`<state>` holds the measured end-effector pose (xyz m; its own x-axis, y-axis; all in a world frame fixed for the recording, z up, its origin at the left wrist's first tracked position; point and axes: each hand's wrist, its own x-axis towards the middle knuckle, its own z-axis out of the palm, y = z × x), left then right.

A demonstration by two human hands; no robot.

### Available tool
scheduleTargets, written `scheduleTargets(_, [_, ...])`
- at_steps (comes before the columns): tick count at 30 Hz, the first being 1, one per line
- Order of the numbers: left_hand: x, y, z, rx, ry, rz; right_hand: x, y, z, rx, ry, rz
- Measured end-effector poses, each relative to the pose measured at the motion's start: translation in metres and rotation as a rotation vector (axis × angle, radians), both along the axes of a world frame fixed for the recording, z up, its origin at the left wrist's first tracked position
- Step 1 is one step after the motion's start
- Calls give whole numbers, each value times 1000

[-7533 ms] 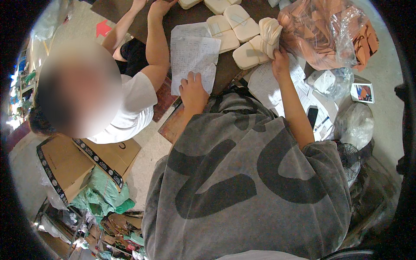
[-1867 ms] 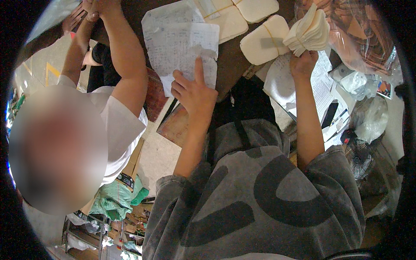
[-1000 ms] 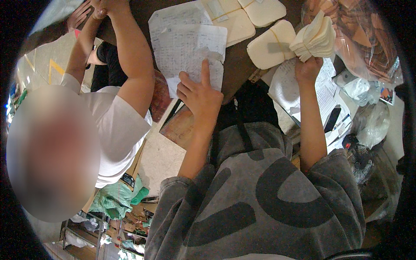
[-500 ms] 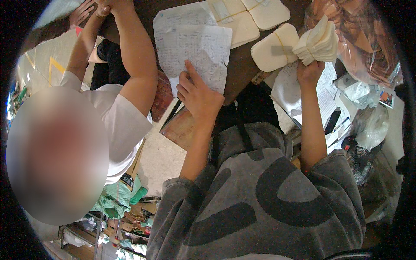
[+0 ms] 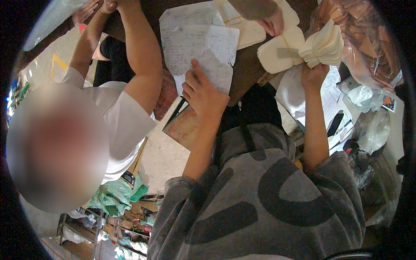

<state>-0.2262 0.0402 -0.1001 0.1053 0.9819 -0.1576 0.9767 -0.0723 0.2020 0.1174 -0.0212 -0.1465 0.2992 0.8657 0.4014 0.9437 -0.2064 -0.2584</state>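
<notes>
Right hand (image 5: 315, 76) first: I'm pinching one banded cream bundle (image 5: 323, 43) from below, my fingertips lost behind it, its layers fanned upward and too crowded to count. Over to my left hand (image 5: 203, 91): index finger stretched out over two overlapping written sheets (image 5: 199, 47), the other fingers loosely curled, nothing pinched, the handwriting too small to make out. Between the two, on the dark bench (image 5: 245, 66), I count three more flat bundles (image 5: 279, 53); the farthest is cut off by the top edge, and another person's hand (image 5: 271, 21), blurred and partly out of view, covers parts of the far two. Right of my bundle, one clear bag (image 5: 353, 41) bulges with orange-brown pieces, too jumbled to number. Nearer me, beyond my right forearm: loose papers (image 5: 331, 93), one black phone-like slab (image 5: 335, 124) and one fan (image 5: 360, 162), half lost in shadow.
</notes>
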Motion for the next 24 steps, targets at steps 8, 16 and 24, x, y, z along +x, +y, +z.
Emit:
scheduleTargets(8, [1, -2, -3, 32, -23, -2, 0, 1, -1, -13, 196, -37])
scheduleTargets(16, [1, -8, -9, 130, 30, -47, 7, -11, -18, -43, 6, -12])
scheduleTargets(24, [3, -7, -5, 27, 89, -40, 13, -12, -36, -43, 180, -123])
